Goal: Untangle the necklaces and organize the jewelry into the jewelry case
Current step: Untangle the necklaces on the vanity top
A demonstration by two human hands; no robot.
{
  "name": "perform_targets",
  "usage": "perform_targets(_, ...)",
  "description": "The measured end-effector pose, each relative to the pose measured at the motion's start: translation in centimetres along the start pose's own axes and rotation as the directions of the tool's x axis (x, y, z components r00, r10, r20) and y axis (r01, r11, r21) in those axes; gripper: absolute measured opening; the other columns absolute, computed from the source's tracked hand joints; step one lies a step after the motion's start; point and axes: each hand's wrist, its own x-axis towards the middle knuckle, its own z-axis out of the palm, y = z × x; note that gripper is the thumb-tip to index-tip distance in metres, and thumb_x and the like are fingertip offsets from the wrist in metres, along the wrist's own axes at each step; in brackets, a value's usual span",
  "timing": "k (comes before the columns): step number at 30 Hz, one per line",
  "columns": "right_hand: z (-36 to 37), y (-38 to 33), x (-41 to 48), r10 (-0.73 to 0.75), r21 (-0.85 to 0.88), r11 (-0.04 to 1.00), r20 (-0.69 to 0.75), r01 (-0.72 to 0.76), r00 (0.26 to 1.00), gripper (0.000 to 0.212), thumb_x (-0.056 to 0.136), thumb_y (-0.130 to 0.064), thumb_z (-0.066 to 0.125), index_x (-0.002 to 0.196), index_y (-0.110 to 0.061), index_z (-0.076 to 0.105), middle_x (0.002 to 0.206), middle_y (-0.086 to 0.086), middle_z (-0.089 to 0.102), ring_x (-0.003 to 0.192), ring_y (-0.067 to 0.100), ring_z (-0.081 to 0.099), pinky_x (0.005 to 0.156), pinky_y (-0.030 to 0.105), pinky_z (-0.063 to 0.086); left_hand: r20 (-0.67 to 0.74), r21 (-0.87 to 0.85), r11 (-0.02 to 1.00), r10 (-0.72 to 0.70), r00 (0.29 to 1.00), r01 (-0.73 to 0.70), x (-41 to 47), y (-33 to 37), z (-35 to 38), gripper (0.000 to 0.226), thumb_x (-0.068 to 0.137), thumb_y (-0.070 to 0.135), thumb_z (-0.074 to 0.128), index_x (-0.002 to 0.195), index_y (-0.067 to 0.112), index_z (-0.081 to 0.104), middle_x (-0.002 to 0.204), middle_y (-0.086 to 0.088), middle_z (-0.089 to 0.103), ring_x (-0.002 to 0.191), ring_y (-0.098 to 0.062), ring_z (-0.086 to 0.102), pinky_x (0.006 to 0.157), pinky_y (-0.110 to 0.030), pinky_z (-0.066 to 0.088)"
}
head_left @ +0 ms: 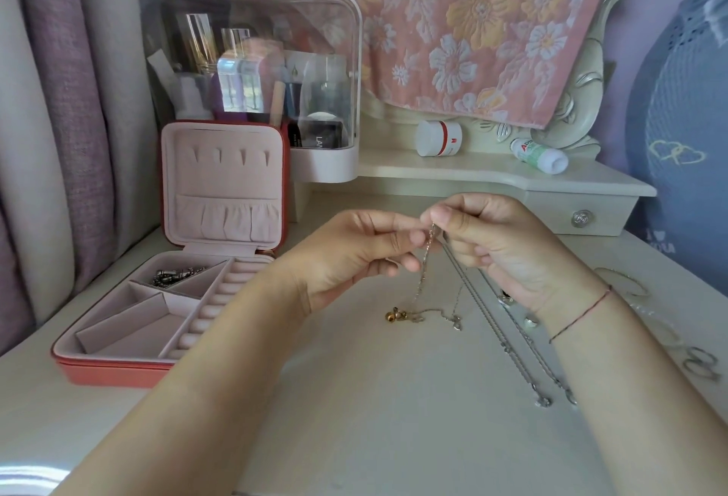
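I am viewing the bench [394, 436] carrying the open jewelry case [118, 371] at left, with a dark metal piece [175, 277] lying in its rear compartment. The left hand [346, 259] and right hand [508, 255] are both pinching the tangled necklaces [423, 271] up top, the ends trailing onto the bench. I am judging the chains light, limp and kink-prone, so pinching just beside the knot is looking safest.

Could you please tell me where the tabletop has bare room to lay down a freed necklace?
Bare tabletop lies between the left forearm, the gold necklace and the silver chains, and in front of the jewelry case. It is crowded around the right wrist: chains, rings, bangles.
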Motion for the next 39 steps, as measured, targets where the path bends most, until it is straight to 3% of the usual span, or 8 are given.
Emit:
perform_targets(7,0.11,0.15,0.11,0.024,0.013,1.0,-0.056,-0.023,0.998,0.02,0.068,-0.03,0.067,0.076,-0.012,0.066,0.048,-0.01,0.045,0.042,0.004,0.024,0.04,0.014,0.02,0.065,0.056,0.998,-0.026,0.998,0.022,-0.16,0.01,0.2,0.018,0.082,0.011,0.065,0.099,0.012,0.07,0.09,-0.005,0.074,0.066,-0.008,0.061,0.065,-0.018,0.046)
perform_targets(14,-0.2,0.05,0.18,0.035,0.032,0.999,-0.092,-0.033,0.995,0.019,0.07,-0.029,0.067,0.074,-0.011,0.064,0.045,-0.012,0.033,0.043,0.005,0.02,0.042,0.018,0.014,0.012,0.037,0.999,-0.007,1.0,0.007,-0.06,0.09,0.24,0.02,0.078,0.028,0.063,0.09,0.012,0.068,0.088,-0.006,0.075,0.064,-0.011,0.067,0.058,-0.015,0.047)
perform_targets(19,-0.15,0.22,0.24,0.042,0.031,0.999,-0.089,-0.039,0.995,0.025,0.067,-0.031,0.069,0.074,-0.008,0.061,0.049,-0.008,0.036,0.042,0.005,0.023,0.04,0.016,0.017,-0.086,0.115,0.992,0.054,0.995,-0.044,0.22,-0.08,0.17,0.023,0.078,0.03,0.065,0.088,0.011,0.071,0.088,0.002,0.072,0.066,-0.006,0.058,0.066,-0.019,0.042)
perform_targets(25,-0.17,0.54,0.45,0.015,0.01,1.0,-0.133,-0.014,0.991,0.018,0.072,-0.028,0.068,0.071,-0.011,0.061,0.058,-0.001,0.051,0.046,0.008,0.036,0.043,0.016,0.026,-0.119,0.167,0.985,0.074,0.99,-0.054,0.2,0.0,0.14,0.022,0.097,0.025,0.053,0.081,0.014,0.063,0.071,0.003,0.066,0.061,-0.008,0.048,0.063,-0.022,0.036)
perform_targets(29,-0.04,0.86,0.77,0.02,0.116,0.993,-0.167,-0.001,0.986,0.013,0.087,-0.018,0.059,0.078,-0.01,0.055,0.064,0.0,0.061,0.052,0.009,0.048,0.051,0.017,0.04,-0.104,0.121,0.992,0.037,0.994,-0.024,0.18,0.11,0.19,0.031,0.097,0.034,0.048,0.071,0.017,0.053,0.07,0.001,0.062,0.062,-0.009,0.047,0.063,-0.025,0.034)
perform_targets(33,-0.16,0.62,0.89,0.069,0.304,0.953,-0.253,0.011,0.965,0.021,0.101,-0.01,0.042,0.08,-0.01,0.047,0.068,0.01,0.058,0.05,0.011,0.043,0.045,0.016,0.034,-0.044,0.029,0.998,0.054,0.998,-0.053,0.19,0.13,-0.04,0.027,0.091,0.039,0.055,0.072,0.02,0.055,0.066,0.004,0.056,0.062,-0.01,0.044,0.064,-0.026,0.031)
perform_targets(36,-0.2,0.56,0.65,0.061,0.236,0.972,-0.169,-0.02,0.984,0.013,0.097,-0.02,0.047,0.094,-0.008,0.051,0.068,0.009,0.059,0.047,0.011,0.038,0.043,0.018,0.025,-0.054,-0.019,0.993,0.114,0.992,-0.115,0.27,0.04,-0.19,0.017,0.086,0.032,0.059,0.078,0.018,0.064,0.063,0.003,0.053,0.063,-0.01,0.045,0.067,-0.026,0.033)
perform_targets(39,0.07,0.67,0.28,0.067,0.039,0.997,0.024,-0.068,0.997,0.04,0.086,-0.036,0.055,0.11,-0.004,0.057,0.069,0.005,0.057,0.049,0.01,0.037,0.044,0.017,0.023,-0.069,-0.021,0.988,0.148,0.986,-0.15,0.39,-0.15,-0.18,0.016,0.083,0.03,0.059,0.082,0.016,0.066,0.064,0.002,0.051,0.062,-0.01,0.045,0.066,-0.025,0.034)
